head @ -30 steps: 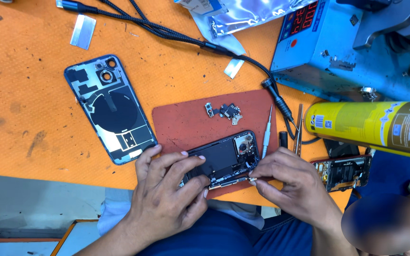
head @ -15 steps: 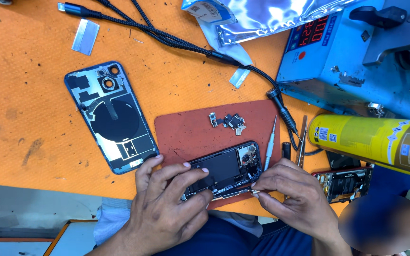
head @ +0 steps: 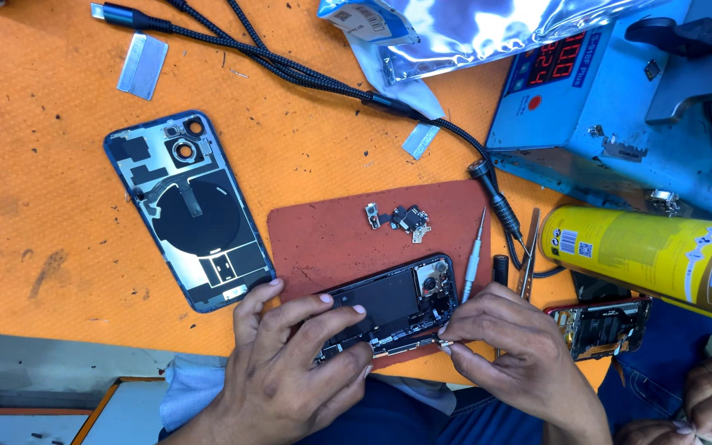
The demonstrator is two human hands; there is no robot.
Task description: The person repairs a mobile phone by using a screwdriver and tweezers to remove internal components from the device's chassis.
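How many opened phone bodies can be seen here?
2. One black phone body on the red mat, under both hands; one red phone body below the yellow can. Others may be hidden.

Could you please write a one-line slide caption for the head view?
Left hand steadies an opened smartphone on a red mat while right hand works its edge; detached back cover lies alongside.

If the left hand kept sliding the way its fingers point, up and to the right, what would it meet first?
The left hand already lies on the opened dark phone body. Past that, probably the slim silver screwdriver on the red-brown work mat, though depth is unclear.
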